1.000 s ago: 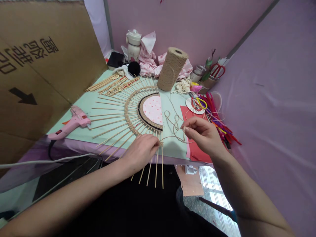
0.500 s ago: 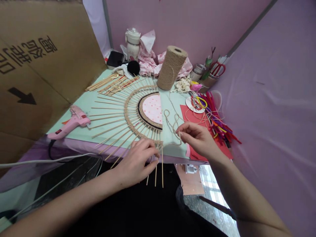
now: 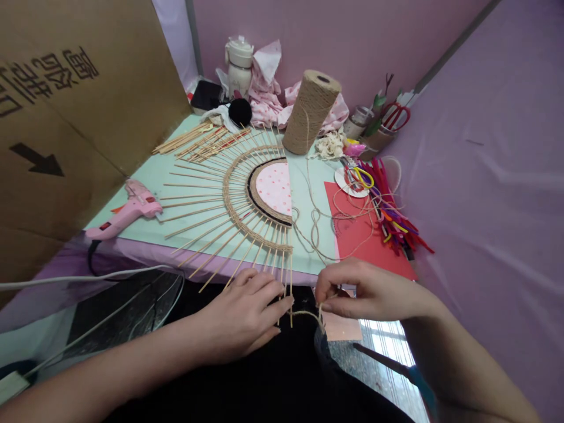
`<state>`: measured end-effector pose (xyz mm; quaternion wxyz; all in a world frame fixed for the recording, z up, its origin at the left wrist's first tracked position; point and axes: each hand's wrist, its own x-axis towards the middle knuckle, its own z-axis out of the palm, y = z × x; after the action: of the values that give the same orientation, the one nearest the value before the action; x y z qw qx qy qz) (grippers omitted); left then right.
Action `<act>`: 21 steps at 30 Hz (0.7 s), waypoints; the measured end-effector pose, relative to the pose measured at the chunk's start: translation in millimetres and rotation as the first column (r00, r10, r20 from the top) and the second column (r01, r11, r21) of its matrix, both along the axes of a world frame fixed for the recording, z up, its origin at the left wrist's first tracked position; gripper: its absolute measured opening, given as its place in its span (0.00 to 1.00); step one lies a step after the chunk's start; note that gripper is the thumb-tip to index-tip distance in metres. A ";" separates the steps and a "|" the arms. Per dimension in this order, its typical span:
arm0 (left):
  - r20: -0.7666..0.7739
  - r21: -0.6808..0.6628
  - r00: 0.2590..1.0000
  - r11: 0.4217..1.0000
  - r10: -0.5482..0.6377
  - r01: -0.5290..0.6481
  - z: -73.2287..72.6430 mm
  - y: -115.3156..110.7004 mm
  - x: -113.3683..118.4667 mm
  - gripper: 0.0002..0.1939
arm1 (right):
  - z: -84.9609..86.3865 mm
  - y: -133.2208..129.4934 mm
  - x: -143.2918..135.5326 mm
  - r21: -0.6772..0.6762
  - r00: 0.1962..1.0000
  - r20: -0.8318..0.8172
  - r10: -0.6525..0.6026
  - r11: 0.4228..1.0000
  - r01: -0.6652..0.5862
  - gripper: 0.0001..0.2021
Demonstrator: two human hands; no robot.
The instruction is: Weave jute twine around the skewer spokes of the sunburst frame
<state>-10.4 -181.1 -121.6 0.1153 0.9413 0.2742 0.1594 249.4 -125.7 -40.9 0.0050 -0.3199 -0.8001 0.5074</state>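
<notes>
Left hand (image 3: 249,314) lay over stick ends (image 3: 282,282), fingers loosely bent, grip unclear. Right hand (image 3: 361,288) pinched twine (image 3: 308,314), off the worktop's (image 3: 141,229) near edge.

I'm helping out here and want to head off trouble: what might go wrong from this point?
The twine lies in loose loops on the table and might knot if the right hand pulls it. Thin sticks jut past the table edge, so a bump might snap one. Others end beside the glue gun and might catch.
</notes>
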 end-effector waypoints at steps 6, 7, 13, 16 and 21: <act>-0.058 0.063 0.996 0.996 -0.064 0.068 -2.8 0.7 -2.7 0.23 | 5.3 -6.8 -9.4 -0.014 0.982 0.034 0.185 0.983 -0.185 0.06; -0.060 0.069 0.996 0.996 -0.060 0.064 -2.6 0.9 -2.5 0.24 | 5.0 -8.3 -11.8 -0.017 0.974 0.032 0.223 0.975 -0.222 0.06; -0.088 0.089 0.995 0.995 -0.045 0.052 -2.5 2.8 0.0 0.23 | -4.3 -20.3 -29.2 -0.002 0.909 0.128 0.396 0.917 -0.399 0.07; -0.077 0.102 0.995 0.992 -0.067 0.074 -5.8 3.4 0.2 0.20 | -8.6 -25.5 -36.3 0.032 0.889 0.189 0.417 0.902 -0.430 0.07; -0.031 0.091 0.996 0.992 -0.087 0.090 -11.1 3.3 -1.3 0.12 | -10.2 -30.7 -39.2 0.088 0.886 0.239 0.397 0.900 -0.426 0.06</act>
<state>-11.6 -177.8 -132.7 0.0747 0.9590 0.2261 0.1539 210.3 -156.4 -51.1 -0.1673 -0.1945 -0.8786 0.4029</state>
